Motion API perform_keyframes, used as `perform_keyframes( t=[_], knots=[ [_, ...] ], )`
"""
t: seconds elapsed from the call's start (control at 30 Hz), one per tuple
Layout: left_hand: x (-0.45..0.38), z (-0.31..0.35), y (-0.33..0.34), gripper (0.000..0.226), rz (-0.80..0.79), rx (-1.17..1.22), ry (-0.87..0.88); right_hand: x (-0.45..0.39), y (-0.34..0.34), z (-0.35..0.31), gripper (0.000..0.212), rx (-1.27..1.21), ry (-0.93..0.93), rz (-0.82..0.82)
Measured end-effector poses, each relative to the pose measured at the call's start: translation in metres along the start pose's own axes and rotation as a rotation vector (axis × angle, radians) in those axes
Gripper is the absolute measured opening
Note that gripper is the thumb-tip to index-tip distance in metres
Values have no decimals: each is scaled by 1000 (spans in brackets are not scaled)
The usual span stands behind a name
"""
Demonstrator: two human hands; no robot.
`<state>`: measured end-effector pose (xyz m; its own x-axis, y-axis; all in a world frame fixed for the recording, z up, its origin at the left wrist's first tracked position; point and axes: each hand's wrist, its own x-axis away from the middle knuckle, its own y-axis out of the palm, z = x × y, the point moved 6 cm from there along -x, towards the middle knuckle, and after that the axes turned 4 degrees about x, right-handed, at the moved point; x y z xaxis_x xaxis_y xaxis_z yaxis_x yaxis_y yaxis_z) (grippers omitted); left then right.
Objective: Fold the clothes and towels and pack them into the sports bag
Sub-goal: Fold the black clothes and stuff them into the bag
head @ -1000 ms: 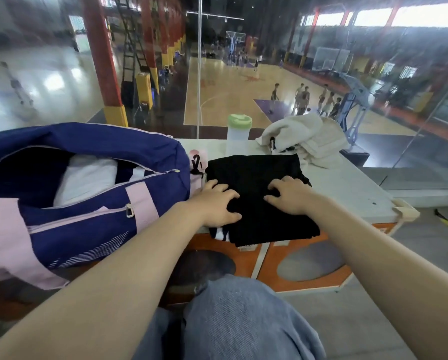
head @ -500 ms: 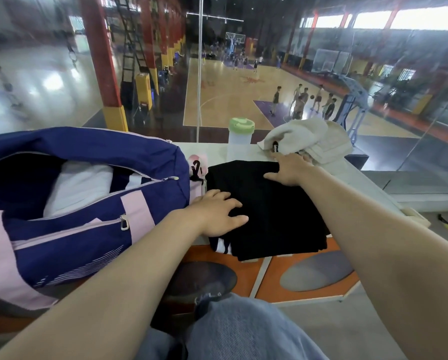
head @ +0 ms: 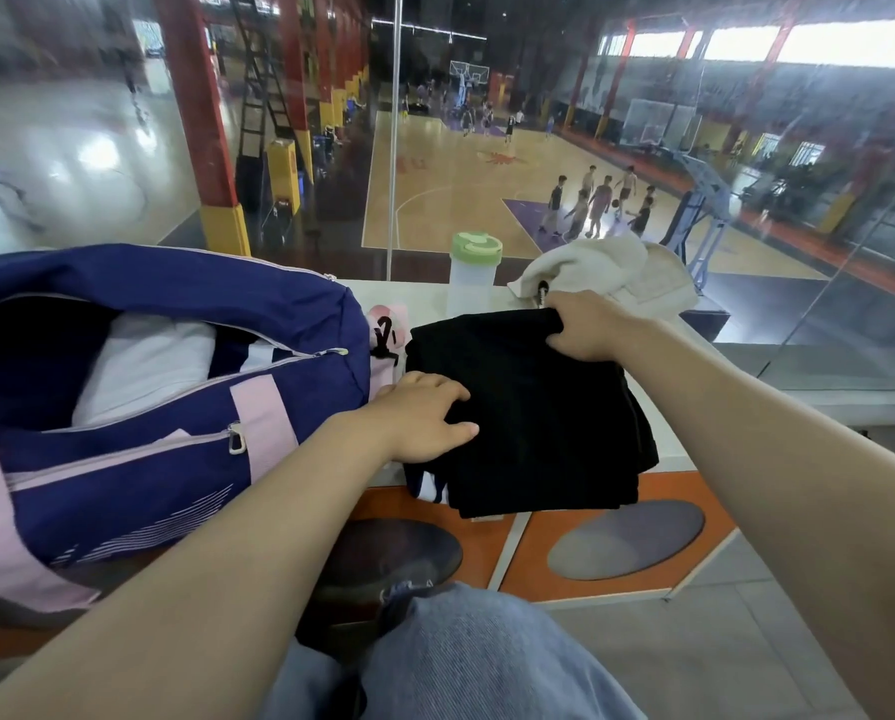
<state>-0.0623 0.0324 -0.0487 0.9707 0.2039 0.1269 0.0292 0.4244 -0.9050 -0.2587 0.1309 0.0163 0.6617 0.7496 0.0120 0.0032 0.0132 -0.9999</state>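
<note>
A folded black garment (head: 528, 407) lies on the white ledge (head: 663, 413) in front of me, its near edge hanging over. My right hand (head: 588, 324) grips its far edge, fingers curled round the cloth. My left hand (head: 424, 415) rests on its left side, fingers spread and pressing down. To the left stands the navy and pink sports bag (head: 139, 407), unzipped, with a white folded item (head: 144, 363) inside. A crumpled cream towel (head: 611, 272) lies at the back right of the ledge.
A clear bottle with a green lid (head: 474, 275) stands behind the black garment. A glass wall rises right behind the ledge, with a basketball court below. Orange seats (head: 617, 537) sit under the ledge, and my knee in jeans (head: 476, 657) is at the bottom.
My right hand has moved from the middle of the black garment to its far edge and taken hold of it. My left hand has stayed on the left side.
</note>
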Motion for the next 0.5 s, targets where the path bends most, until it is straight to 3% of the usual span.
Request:
perform_keyframes(
  t=[0.13, 0.23, 0.4, 0.5],
  knots=[
    [1, 0, -2, 68, 26, 26, -13, 11, -11, -8, 37, 92, -72, 137],
    [1, 1, -9, 75, 129, 112, 25, 20, -23, -14, 31, -4, -98, 148],
    [4, 7, -31, 94, 385, 289, 142, 52, -46, -42, 9, -124, -302, 124],
    [8, 16, -44, 98, 499, 281, 220, 70, -53, -54, 22, -219, -389, 76]
  ],
)
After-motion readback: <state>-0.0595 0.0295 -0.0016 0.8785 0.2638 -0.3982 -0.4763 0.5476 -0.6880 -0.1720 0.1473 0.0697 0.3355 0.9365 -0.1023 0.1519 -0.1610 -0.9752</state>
